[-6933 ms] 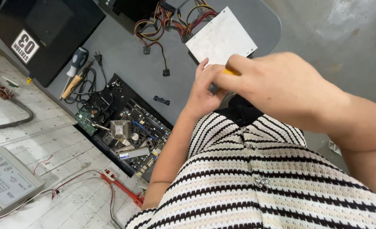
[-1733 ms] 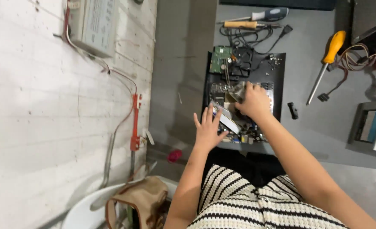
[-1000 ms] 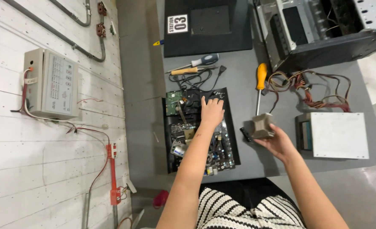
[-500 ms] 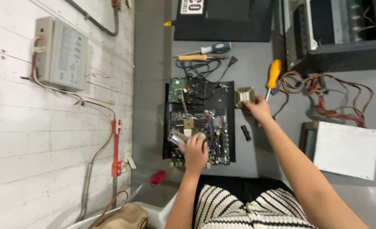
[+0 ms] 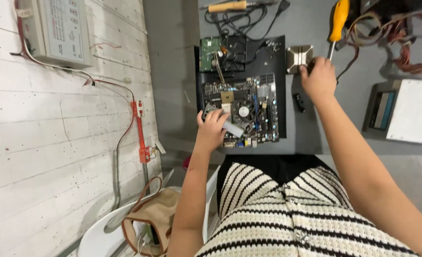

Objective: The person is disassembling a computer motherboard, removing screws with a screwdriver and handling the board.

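Grey laminate worktop, seen from the head camera looking straight down, carries a green-and-black computer motherboard lying flat on a black rectangular mat; this board serves as the landmark for all positions below.

Left hand: resting at the board's near left corner, fingers curled loosely around the end of a slim silver metal bracket or plate that lies across the board's near edge. The grip looks light; how fully the fingers close beneath the plate cannot be told.

Right hand: beyond the board's far right corner, fingers bent down onto the edge of a square finned metal heat sink that sits on the worktop just off the mat. The fingertips are hidden behind the knuckles, so whether it grips the heat sink or only touches it cannot be told.

Surroundings: a yellow-handled screwdriver lies just beyond the heat sink; a wooden-handled tool and black cables lie past the board's far edge; a small black part rests right of the board; a grey metal box with a white panel stands well to the right.

Handling note, as a judgement: the heat sink is best held by its sides, keeping the fins unbent, while the left hand steadies the board without pressing on its components.
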